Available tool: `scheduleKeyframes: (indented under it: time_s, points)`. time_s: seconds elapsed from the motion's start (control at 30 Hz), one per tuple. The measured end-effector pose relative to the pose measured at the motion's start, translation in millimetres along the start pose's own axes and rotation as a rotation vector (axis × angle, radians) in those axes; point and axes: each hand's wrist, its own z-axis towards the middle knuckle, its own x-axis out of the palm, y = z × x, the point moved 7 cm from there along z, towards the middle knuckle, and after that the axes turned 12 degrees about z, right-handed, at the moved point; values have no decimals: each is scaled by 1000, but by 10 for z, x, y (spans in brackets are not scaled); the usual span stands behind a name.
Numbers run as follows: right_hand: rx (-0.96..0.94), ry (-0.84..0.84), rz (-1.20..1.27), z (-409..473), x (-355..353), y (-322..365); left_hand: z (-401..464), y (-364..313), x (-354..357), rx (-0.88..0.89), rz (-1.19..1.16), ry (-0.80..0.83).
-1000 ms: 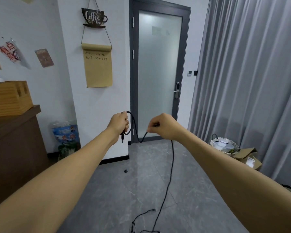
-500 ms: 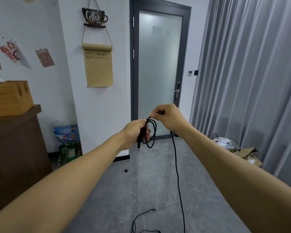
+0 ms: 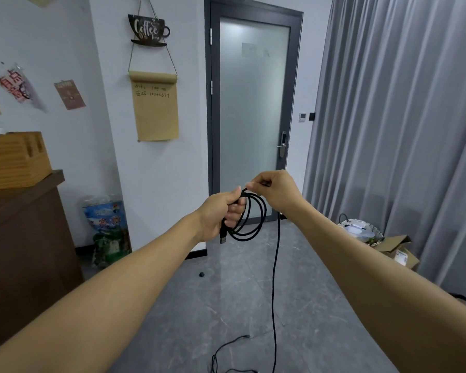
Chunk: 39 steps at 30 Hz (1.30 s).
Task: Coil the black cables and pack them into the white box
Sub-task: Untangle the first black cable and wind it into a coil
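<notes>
My left hand (image 3: pixel 221 214) grips a black cable (image 3: pixel 256 219) wound into a couple of loops that hang below the fist, with a USB plug (image 3: pixel 223 238) sticking out underneath. My right hand (image 3: pixel 273 191) pinches the same cable right at the top of the loops, touching the left fingers. From the right hand the free length of cable drops straight down to the grey floor (image 3: pixel 253 305). More black cable (image 3: pixel 226 348) lies loose on the floor near the bottom edge. No white box is in view.
A dark wooden counter (image 3: pixel 22 238) with a wooden crate stands at the left. A frosted glass door (image 3: pixel 253 117) is straight ahead, grey curtains (image 3: pixel 401 130) on the right. A wire basket (image 3: pixel 359 231) and a cardboard box (image 3: pixel 400 251) sit on the floor at right.
My hands, apart a second ago, came together. The right hand brought the cable over to the left fist and the hanging loops grew bigger and more numerous.
</notes>
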Motion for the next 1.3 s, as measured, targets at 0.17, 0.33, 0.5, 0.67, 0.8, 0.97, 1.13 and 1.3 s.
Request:
scheduleKeyframes:
  time_s: [0.17, 0.33, 0.5, 0.67, 0.8, 0.97, 1.13, 1.3]
  points:
    - [55, -8, 15, -1, -15, -75, -3, -17, -21, 25, 78, -36]
    - [70, -27, 59, 24, -24, -112, 19, -1, -23, 4, 24, -7]
    - [86, -40, 135, 14, -38, -175, 39, 33, -22, -17, -6, 27]
    - [180, -20, 156, -25, -56, -372, 75, 103, -226, -42, -139, -159]
    - [237, -76, 106, -93, -242, -609, 43, 176, -640, -59, -251, -417]
    - [265, -168, 15, -134, -472, -828, -31, 257, -1152, -59, -324, -627]
    - [134, -91, -372, -63, -235, -692, -34, 195, -1224, -10, -176, -725]
    - [-40, 282, -709, -78, 421, -396, 40, -7, -1053, 96, 190, -681]
